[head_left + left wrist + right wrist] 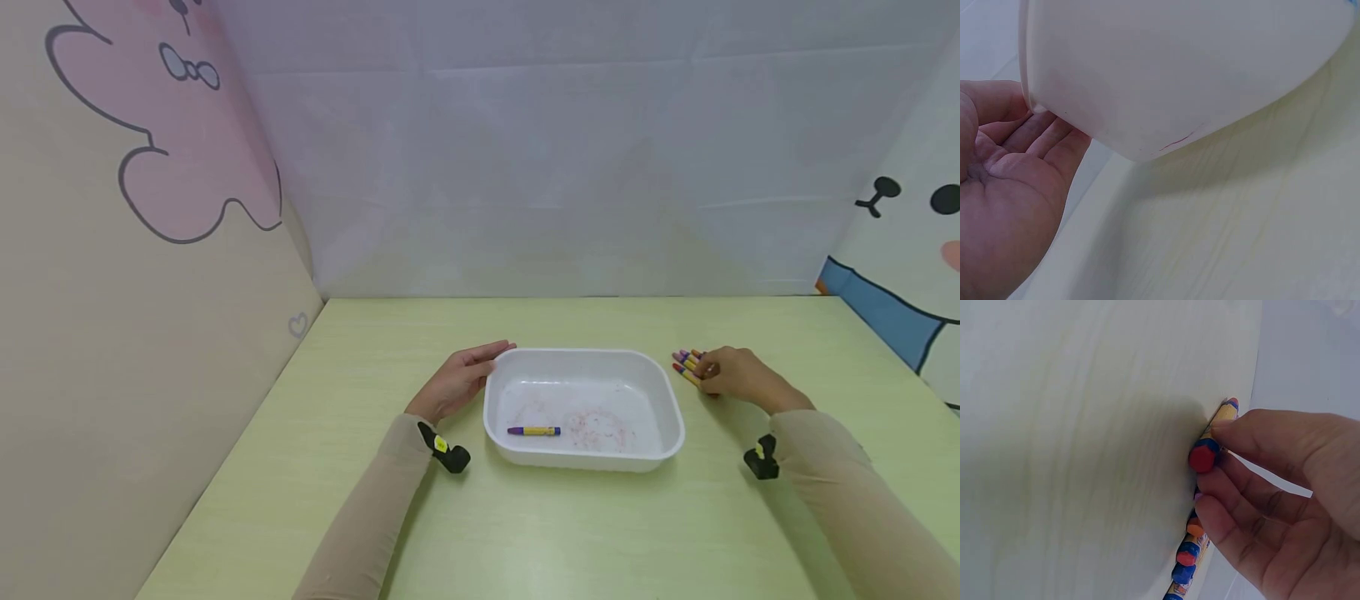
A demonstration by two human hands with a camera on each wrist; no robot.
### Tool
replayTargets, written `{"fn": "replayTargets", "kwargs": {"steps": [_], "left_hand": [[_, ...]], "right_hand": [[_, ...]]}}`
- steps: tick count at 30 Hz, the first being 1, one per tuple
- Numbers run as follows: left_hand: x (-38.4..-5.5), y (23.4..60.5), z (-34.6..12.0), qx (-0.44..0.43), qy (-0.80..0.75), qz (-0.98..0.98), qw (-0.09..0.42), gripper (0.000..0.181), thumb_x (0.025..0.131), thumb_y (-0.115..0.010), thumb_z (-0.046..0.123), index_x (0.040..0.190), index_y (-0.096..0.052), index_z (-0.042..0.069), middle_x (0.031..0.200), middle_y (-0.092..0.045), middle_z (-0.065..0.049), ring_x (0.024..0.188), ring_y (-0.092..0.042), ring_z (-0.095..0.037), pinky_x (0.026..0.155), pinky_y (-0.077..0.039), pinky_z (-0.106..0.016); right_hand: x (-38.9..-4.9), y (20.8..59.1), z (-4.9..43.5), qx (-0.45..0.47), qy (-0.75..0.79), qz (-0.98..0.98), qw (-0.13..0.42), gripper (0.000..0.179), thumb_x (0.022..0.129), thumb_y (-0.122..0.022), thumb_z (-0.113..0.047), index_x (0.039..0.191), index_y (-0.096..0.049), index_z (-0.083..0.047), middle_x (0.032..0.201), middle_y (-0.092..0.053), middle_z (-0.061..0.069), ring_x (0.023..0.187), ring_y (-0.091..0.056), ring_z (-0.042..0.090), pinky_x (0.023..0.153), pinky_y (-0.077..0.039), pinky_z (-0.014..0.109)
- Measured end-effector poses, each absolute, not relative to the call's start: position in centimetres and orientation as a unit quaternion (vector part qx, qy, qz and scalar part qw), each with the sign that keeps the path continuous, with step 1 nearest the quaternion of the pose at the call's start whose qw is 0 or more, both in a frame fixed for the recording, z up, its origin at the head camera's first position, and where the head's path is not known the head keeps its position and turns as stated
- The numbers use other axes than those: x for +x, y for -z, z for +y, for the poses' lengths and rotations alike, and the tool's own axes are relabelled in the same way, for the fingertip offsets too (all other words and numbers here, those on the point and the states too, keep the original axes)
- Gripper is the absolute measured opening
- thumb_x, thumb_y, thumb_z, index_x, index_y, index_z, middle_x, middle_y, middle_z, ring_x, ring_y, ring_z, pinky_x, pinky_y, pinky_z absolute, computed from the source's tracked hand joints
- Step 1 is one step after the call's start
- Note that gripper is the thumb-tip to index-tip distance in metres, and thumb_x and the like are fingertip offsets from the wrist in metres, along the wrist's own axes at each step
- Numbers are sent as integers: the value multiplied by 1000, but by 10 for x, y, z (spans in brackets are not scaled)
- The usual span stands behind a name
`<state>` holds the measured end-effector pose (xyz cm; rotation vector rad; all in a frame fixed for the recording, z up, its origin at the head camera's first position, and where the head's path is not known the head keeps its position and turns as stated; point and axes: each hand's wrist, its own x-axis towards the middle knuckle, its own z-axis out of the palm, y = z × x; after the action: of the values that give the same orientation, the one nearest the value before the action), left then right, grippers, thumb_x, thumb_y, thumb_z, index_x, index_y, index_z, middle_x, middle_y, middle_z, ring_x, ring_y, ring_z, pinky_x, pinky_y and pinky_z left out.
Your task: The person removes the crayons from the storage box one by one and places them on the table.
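Observation:
A white plastic tray sits mid-table. My left hand holds its left end, thumb at the rim and fingers along the outer wall; the left wrist view shows the hand against that wall. A purple crayon with a yellow wrapper lies inside the tray, near its front side. Right of the tray, my right hand pinches a red crayon between thumb and fingers. This crayon rests beside several other crayons, partly hidden by the hand. Orange, red and blue ends show below the fingers.
The light green-yellow table runs back to a white cloth backdrop. Side panels with cartoon animals stand left and right. Reddish crayon smudges mark the tray's floor. Each wrist wears a small black camera mount.

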<state>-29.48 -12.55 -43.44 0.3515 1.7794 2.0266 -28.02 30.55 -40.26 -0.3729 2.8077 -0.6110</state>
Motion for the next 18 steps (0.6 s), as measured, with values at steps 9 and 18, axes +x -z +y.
{"fn": "replayTargets", "kwargs": {"steps": [9, 18], "left_hand": [[-294, 433, -125, 126, -731, 636, 214, 46, 100, -41, -2, 145, -39, 1, 151, -41, -12, 139, -39, -27, 113, -36, -37], [-295, 434, -125, 124, -735, 632, 213, 46, 100, -41, -2, 145, -39, 1, 151, -41, -13, 139, -39, -26, 114, -35, -37]], "right_hand": [[-278, 396, 305, -138, 221, 958, 116, 21, 84, -67, -14, 95, -68, 4, 78, -67, 6, 69, -57, 14, 58, -46, 28], [-280, 380, 294, -142, 207, 964, 92, 21, 86, -65, -15, 95, -68, 4, 88, -67, 17, 79, -61, 25, 62, -52, 36]]}}
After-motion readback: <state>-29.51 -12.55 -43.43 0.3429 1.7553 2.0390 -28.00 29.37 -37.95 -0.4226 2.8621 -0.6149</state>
